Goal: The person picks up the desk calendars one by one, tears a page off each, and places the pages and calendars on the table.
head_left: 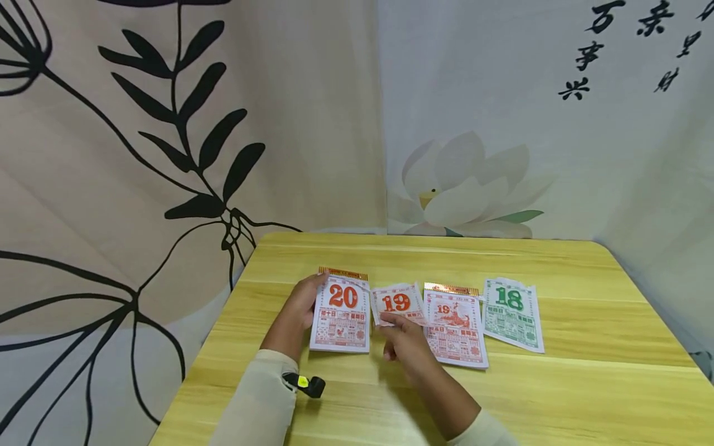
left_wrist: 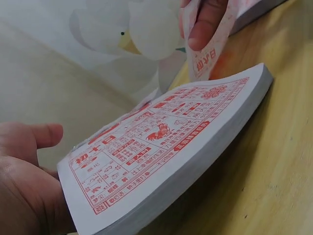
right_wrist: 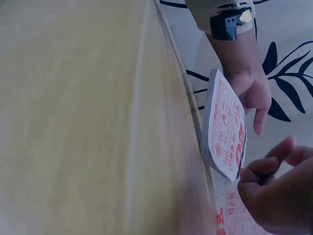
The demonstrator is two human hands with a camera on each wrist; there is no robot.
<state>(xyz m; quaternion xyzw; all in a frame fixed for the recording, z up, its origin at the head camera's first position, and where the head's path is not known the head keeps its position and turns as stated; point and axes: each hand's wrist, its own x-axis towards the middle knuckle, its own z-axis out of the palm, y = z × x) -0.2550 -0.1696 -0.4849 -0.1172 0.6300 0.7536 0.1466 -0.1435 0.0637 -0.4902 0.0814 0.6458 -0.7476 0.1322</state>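
My left hand (head_left: 304, 301) holds the left edge of a tear-off calendar (head_left: 341, 319) showing a red 20. In the left wrist view its thumb (left_wrist: 48, 135) stands off the page, and the other fingers are mostly hidden behind the pad. My right hand (head_left: 406, 341) pinches a loose calendar sheet (head_left: 398, 300) with a red 19, just right of that pad. Thumb and sheet show at the top of the left wrist view. Beside the sheet lies a second tear-off calendar (head_left: 454, 328), also with a red 19 and a gold top strip.
A torn sheet with a green 18 (head_left: 512, 313) lies at the right, touching or close to the second calendar. All rest on a yellow wooden table (head_left: 602, 347). Printed curtains (head_left: 312, 111) hang behind the table's far edge. A black wrist device (head_left: 309, 385) sits on the left sleeve.
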